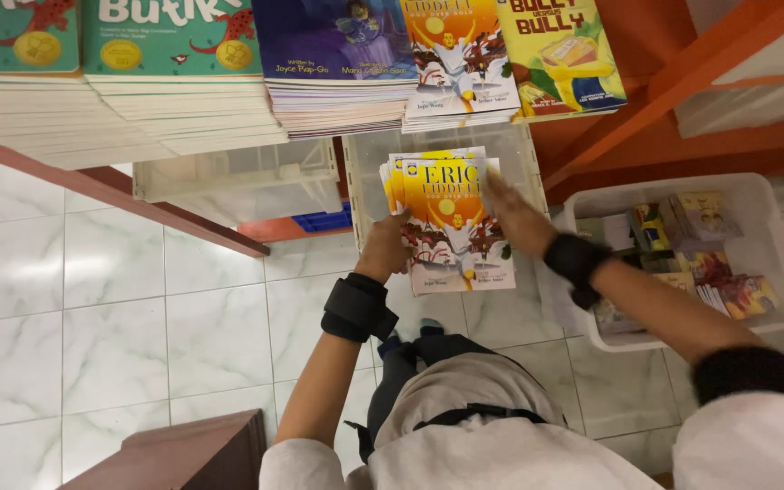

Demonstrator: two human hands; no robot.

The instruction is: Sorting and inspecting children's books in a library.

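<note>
I hold a fanned stack of thin yellow picture books [451, 222] in front of me, above a clear plastic bin [514, 150]. My left hand [385, 247] grips the stack's lower left edge. My right hand [517, 216] presses flat against its right side, fingers spread on the top cover. Both wrists wear black bands. The same yellow title lies in a pile on the shelf [457, 59] just above.
Stacks of books fill the shelf: green [174, 36], purple [333, 41] and yellow-green [560, 50]. A white tub [764, 213] of mixed books sits at right. An empty clear bin [238, 177] stands at left; a brown wooden piece [192, 449] lies near my left elbow.
</note>
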